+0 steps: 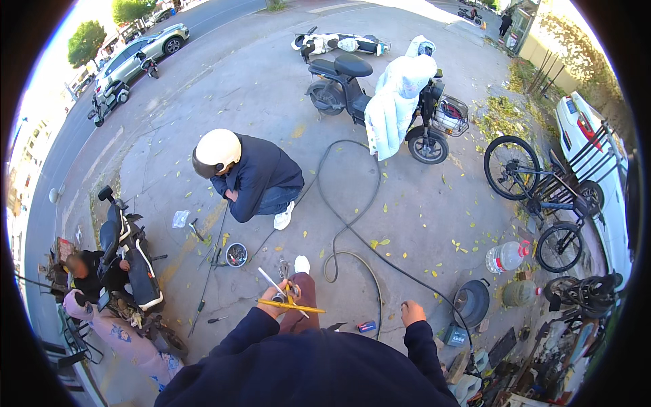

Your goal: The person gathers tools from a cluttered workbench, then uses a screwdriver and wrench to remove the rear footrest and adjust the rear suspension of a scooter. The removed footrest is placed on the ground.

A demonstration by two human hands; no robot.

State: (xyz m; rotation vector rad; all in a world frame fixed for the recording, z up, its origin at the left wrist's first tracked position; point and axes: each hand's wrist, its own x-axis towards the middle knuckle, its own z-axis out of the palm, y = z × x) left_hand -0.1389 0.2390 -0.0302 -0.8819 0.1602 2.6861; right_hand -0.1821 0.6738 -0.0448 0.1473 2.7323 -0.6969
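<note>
My left hand is closed round several tools in front of my body. Among them are a long yellow bar, a slim silver rod and a darker metal piece that I cannot make out. My right hand is held out to the right above the ground with its fingers curled in. What it holds, if anything, is hidden. On the ground between my hands lies a small blue and red box. A black hose loops over the pavement ahead.
A person in a white helmet squats ahead left, near a bowl of small parts. Another person is beside a motorbike at left. A black tub, a water jug and a bicycle are at right. A scooter stands ahead.
</note>
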